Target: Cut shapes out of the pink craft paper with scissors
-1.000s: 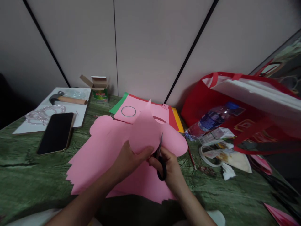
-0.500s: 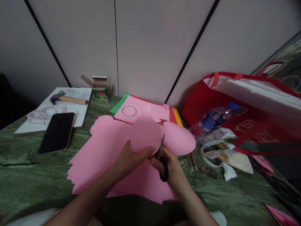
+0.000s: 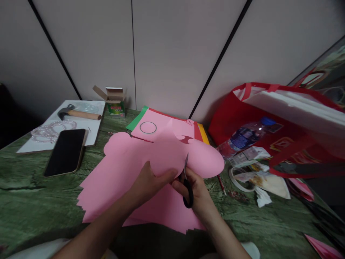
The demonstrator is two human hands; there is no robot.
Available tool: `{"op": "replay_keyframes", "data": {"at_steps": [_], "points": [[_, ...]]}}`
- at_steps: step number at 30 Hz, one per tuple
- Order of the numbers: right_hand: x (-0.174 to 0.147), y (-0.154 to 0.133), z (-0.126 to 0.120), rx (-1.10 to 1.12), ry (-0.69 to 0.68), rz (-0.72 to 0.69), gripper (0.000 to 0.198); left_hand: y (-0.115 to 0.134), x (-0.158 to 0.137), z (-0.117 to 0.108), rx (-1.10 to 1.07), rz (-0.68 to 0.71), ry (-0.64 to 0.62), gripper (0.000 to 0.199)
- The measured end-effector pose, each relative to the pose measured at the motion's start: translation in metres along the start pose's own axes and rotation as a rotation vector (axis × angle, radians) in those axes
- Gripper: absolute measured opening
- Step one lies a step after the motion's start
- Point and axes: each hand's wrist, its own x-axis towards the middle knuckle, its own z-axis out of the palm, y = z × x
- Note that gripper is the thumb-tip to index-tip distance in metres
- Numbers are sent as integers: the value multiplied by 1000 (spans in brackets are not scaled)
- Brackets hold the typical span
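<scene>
Fingers (image 3: 167, 175) of the left hand (image 3: 145, 183) are pinched on the pink piece (image 3: 167, 151), thumb uppermost, the rest hidden underneath. Scissors (image 3: 186, 165) are gripped by the right hand (image 3: 198, 190), fingers curled round the black handle, close beside the left thumb. Blades are pointed away from the person, at the piece's right edge; whether fully together cannot be told. A rounded pink flap (image 3: 207, 158) is spread just right of the blades; its join to the piece can't be made out.

Pink sheets (image 3: 107, 180) are fanned under both hands on the worktop (image 3: 27, 201). Beyond the fingers, coloured sheets (image 3: 137, 120) are piled near the wall (image 3: 167, 64), with a ring (image 3: 148, 132) laid on top. Well left of the fingers, a phone (image 3: 64, 153) is placed, overlapping a white board (image 3: 93, 131) on which a hammer (image 3: 84, 114) and beads (image 3: 52, 130) are set. Right of the right fingers, a pencil (image 3: 221, 185) is partly covered by the flap. Farther right, a bottle (image 3: 242, 138) is tilted before the red bag (image 3: 229, 108).
</scene>
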Motion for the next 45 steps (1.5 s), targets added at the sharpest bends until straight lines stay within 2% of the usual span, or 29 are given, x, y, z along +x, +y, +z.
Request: {"op": "replay_keyframes", "data": {"at_steps": [6,12,27,34,45], "points": [[-1,1,0,-25,9,10,28,1,0,0,107,-12,-31,45],[-1,2,0,-61,17,30,27,0,1,-1,110,-7,-50,48],[-1,-2,0,-129,46,43,28,0,1,-2,54,48,-111,31],[0,0,0,-102,39,55,25,-2,2,-3,59,36,-97,38],[0,1,-2,-98,42,79,26,0,2,-2,48,56,-108,29]]}}
